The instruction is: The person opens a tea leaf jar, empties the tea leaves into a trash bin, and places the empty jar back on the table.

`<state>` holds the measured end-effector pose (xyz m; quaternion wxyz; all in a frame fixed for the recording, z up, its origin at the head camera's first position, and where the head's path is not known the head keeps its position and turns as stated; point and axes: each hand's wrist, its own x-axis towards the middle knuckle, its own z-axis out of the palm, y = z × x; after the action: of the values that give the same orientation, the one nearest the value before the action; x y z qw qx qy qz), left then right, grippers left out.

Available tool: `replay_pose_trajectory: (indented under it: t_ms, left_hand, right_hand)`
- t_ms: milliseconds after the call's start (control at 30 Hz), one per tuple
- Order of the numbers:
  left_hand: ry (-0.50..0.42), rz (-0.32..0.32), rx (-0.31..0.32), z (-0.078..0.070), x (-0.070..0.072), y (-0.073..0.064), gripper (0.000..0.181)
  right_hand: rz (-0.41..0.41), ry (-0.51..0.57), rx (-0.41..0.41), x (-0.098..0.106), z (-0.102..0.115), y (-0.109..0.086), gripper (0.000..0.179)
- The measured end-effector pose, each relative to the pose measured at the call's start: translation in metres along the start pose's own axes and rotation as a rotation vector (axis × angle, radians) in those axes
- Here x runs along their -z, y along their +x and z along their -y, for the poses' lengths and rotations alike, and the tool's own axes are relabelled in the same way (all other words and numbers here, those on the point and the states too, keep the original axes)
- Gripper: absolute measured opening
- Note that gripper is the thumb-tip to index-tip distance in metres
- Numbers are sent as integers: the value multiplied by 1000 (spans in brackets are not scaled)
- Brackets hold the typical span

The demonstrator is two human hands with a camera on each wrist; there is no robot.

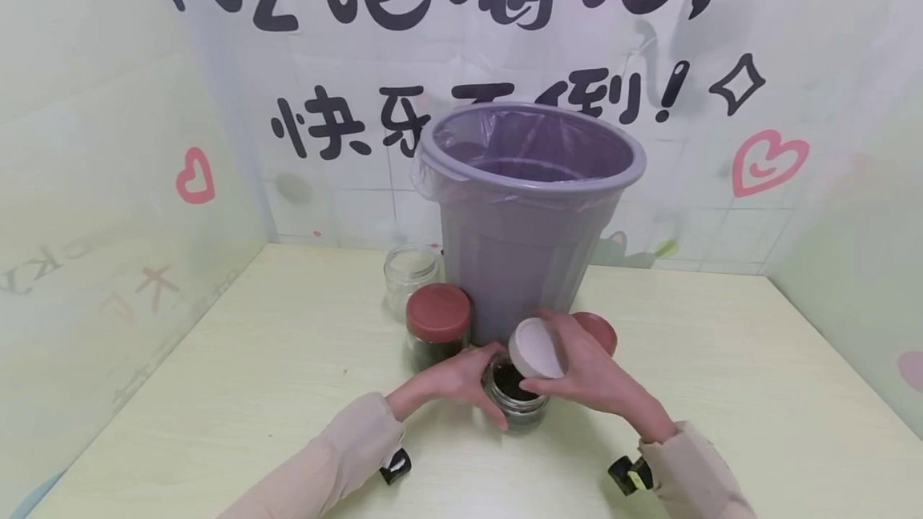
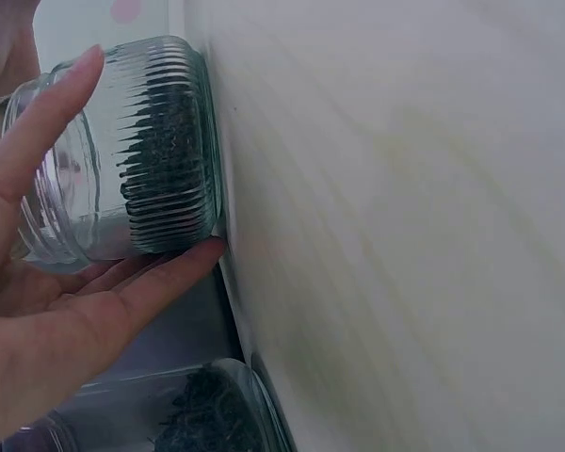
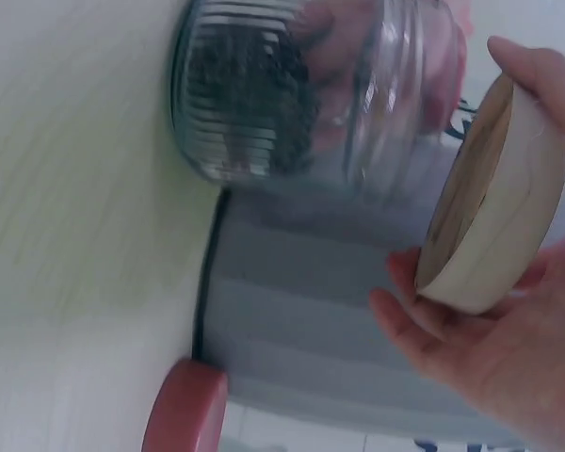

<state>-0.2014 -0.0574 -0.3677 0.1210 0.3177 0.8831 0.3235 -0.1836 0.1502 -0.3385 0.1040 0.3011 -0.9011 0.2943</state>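
Note:
My left hand [image 1: 461,379] grips a ribbed glass jar [image 1: 521,415] standing lidless on the table, thumb on one side and fingers on the other. Dark loose bits [image 2: 169,155] fill its lower part. Above its mouth my right hand [image 1: 591,367] holds a small pale round bowl [image 1: 537,347] between thumb and fingers. The bowl is tipped, its rounded outside up and its brownish hollow [image 3: 466,188] turned toward the jar. Close to my left hand stands another jar with a red lid [image 1: 437,315] and dark contents.
A tall grey-purple bin [image 1: 515,255] with a clear liner stands right behind the jars. A clear glass jar [image 1: 409,271] is at its left. On the table at its right side lies a red lid [image 1: 600,332]. Printed sheets [image 1: 346,207] wall the table at the back and sides.

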Motion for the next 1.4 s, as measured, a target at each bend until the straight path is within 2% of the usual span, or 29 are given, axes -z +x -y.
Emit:
replay_pose_trajectory:
  t_ms: [167, 233, 300, 433, 700, 833, 1000, 1167, 1400]
  left_hand:
    - [-13, -8, 7, 0, -1, -1, 74]
    - [-31, -10, 8, 0, -2, -2, 74]
    - [-36, -6, 15, 1, -3, -2, 75]
    - [-35, 18, 43, 1, -3, -2, 78]
    - [-43, 32, 35, 1, -4, 0, 91]
    - [-68, 38, -20, 4, -4, 3, 92]
    - [-61, 35, -80, 5, -4, 5, 86]
    - [-2, 1, -89, 6, -6, 5, 83]
    - [-2, -57, -72, 6, -7, 3, 79]
  right_hand:
    - [-21, -48, -184, 8, -13, -3, 76]
    - [-9, -34, -215, 10, -20, -6, 72]
    - [10, -23, -198, 11, -27, -10, 67]
    - [79, -73, -147, 10, -38, -20, 63]
    - [215, -203, -237, 2, -41, -26, 76]
    - [261, -262, -251, -4, -40, -25, 80]
    - [273, -288, -269, -7, -37, -23, 84]
    - [251, -266, -278, -8, -35, -22, 96]
    - [218, -270, -283, -9, -35, -23, 92]
